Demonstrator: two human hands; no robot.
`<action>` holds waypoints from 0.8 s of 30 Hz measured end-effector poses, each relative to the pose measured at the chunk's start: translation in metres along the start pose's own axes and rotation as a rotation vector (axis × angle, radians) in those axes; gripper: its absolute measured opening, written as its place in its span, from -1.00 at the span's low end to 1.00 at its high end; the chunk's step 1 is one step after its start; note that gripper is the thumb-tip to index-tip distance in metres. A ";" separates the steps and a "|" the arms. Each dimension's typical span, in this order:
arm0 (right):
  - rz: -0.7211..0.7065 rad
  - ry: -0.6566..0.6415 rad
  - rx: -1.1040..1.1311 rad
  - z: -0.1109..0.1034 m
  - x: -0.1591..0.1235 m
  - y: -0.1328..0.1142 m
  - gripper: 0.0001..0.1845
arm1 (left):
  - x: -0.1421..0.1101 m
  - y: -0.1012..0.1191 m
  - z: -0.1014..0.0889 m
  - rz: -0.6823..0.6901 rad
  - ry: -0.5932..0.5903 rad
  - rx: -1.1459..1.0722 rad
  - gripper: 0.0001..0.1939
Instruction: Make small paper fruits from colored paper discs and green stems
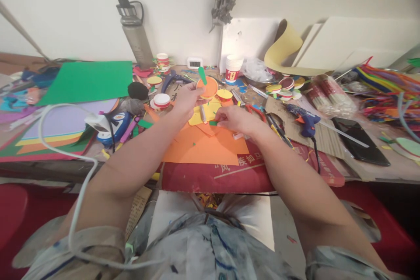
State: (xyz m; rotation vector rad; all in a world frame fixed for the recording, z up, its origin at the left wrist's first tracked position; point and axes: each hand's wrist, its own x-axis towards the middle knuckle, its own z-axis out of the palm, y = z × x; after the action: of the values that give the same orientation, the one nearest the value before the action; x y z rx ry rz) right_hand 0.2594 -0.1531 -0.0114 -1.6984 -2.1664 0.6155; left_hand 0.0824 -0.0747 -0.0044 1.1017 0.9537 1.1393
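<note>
My left hand (pixel 186 98) is closed on an orange paper disc (pixel 208 88) with a green paper leaf (pixel 202 75) standing up from its top edge. My right hand (pixel 236 120) pinches a small green paper scrap (pixel 213 123) just below the disc. Under both hands lie a yellow paper piece (pixel 198 116) with a small white stick on it and an orange paper sheet (pixel 205 146), which rests on a red printed sheet (pixel 229 170).
A blue glue gun (pixel 303 120) and a black phone (pixel 359 141) lie to the right. Green paper (pixel 88 79), a grey bottle (pixel 135 30), a paper cup (pixel 233 69), tape rolls, finished paper discs (pixel 285 87) and coloured pipe cleaners (pixel 387 83) crowd the table. A white cable (pixel 78 192) runs at the left.
</note>
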 end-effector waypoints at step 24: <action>0.157 0.335 0.113 -0.032 -0.005 0.012 -0.81 | 0.010 -0.025 -0.005 0.069 -0.084 0.434 -0.84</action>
State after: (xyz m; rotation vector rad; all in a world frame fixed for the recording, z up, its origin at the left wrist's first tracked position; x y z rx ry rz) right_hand 0.2865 -0.1514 0.0100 -1.7765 -1.7499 0.4449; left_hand 0.0844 -0.0656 -0.0299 1.5283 1.1346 0.9538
